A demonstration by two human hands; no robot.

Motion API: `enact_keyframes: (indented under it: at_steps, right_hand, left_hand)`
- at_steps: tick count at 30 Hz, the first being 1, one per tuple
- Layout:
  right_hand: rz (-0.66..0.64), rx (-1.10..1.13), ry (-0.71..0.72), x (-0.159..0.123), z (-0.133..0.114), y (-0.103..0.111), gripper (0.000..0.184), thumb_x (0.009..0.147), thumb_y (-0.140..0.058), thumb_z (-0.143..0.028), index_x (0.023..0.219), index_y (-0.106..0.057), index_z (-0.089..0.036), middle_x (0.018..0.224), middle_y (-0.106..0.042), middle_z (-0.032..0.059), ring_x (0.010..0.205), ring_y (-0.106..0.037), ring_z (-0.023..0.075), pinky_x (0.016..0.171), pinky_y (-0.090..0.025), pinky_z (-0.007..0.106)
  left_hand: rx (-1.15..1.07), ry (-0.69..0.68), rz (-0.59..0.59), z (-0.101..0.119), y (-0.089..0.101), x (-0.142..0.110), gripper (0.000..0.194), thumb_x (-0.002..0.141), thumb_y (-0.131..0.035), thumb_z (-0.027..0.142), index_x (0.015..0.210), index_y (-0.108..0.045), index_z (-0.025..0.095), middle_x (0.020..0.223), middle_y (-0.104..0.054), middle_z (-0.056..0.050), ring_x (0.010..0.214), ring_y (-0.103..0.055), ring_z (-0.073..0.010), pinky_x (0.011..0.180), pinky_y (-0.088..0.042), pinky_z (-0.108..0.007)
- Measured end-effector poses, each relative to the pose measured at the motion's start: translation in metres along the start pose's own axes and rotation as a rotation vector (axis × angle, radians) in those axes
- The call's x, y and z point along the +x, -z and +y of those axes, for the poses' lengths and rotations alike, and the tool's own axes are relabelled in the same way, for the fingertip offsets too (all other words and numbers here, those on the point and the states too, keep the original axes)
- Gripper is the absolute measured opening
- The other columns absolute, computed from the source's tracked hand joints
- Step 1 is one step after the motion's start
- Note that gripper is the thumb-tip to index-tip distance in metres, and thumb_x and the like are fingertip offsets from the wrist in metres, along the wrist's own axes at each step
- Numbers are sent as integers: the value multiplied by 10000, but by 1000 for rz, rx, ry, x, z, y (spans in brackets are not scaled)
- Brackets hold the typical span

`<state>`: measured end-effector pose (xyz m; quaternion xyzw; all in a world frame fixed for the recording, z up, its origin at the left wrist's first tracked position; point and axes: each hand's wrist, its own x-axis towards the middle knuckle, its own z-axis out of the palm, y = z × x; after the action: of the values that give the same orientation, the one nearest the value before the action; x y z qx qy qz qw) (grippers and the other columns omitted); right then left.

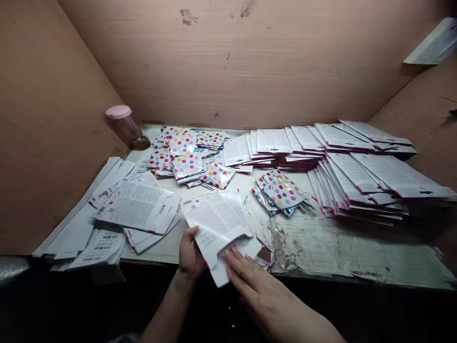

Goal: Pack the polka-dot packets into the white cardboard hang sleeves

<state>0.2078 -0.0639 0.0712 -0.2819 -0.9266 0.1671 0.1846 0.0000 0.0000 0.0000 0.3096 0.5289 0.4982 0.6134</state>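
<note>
Working at the open end of the sleeve [219,216], seemingly | sleeve over tabletop [332,247] front edge | left hand [191,255] clamped on its side | right hand [262,288] fingers at the opening, grip unclear | next move likely calls for a steady left hold

No wording can be read: the print on the white packet [219,212] and barcoded sheets [101,247] is too small.

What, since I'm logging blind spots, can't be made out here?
All in the head view:
- Inside the white packet: mostly hidden by its walls and the right hand.
- Fine print: too small.
- Left hand: partly hidden beneath the packet.
- Upper-right sheet: cut off by the right edge.
</note>
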Motion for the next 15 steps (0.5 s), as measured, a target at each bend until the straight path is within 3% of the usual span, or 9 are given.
enact_keyframes:
  at_steps: [2,5,7,9,10,12,14,15]
  right_hand:
    - [190,55,-209,-4,20,-9,322,927,-448,-107,1222,-578,-118,1281,-582,166,1171,-559,246,942,-516,354]
    - [397,126,-423,-4,52,-30,212,942,-464,-129,1054,-641,-158,1015,-636,113,953,-612,204,824,-532,329]
    - [461,173,-472,-1,73,-50,173,932,-498,-138,1001,-652,-175,905,-609,76,863,-603,192,771,-525,325]
    - [482,215,-477,2,87,-68,158,920,-518,-134,983,-654,-186,889,-582,62,844,-592,185,755,-517,318]
    - [491,224,-480,3,92,-75,152,916,-524,-136,979,-652,-187,894,-572,61,848,-588,185,757,-514,318]
    - [498,228,-490,5,97,-83,139,916,-528,-146,970,-648,-190,902,-554,59,854,-581,185,763,-507,321]
    - [491,232,-493,6,100,-86,120,915,-537,-159,951,-645,-198,888,-541,49,831,-576,178,746,-502,311]
    - [484,233,-493,6,100,-86,107,914,-546,-166,931,-645,-202,873,-537,42,812,-573,173,731,-499,304]
  left_hand:
    - [8,37,-5,-4,-2,8,603,777,-553,386,1279,-454,67,1156,-651,-210,1027,-655,-356,890,-527,-526]
    - [100,-53,74,-11,-7,13,794,714,-696,288,1401,-335,119,1304,-561,-194,1171,-573,-347,998,-457,-528]
    - [305,-247,217,-16,-9,8,920,705,-738,251,1472,-235,174,1458,-396,-180,1315,-431,-343,1083,-363,-543]
    - [695,-534,300,-22,-7,-2,778,775,-698,223,1456,-322,223,1499,-330,-144,1376,-332,-336,1115,-306,-562]
    - [904,-670,247,-24,-4,-8,634,821,-657,222,1408,-417,237,1474,-378,-127,1374,-332,-330,1109,-317,-562]
    - [1193,-827,-15,-30,3,-19,438,875,-609,269,1306,-542,245,1390,-505,-103,1349,-376,-319,1091,-360,-549]
    - [1321,-870,-245,-36,11,-26,481,873,-616,371,1320,-530,217,1378,-542,-107,1343,-397,-322,1085,-381,-546]
    - [1361,-875,-289,-39,15,-28,549,865,-618,421,1349,-500,192,1400,-527,-119,1352,-391,-329,1091,-374,-554]
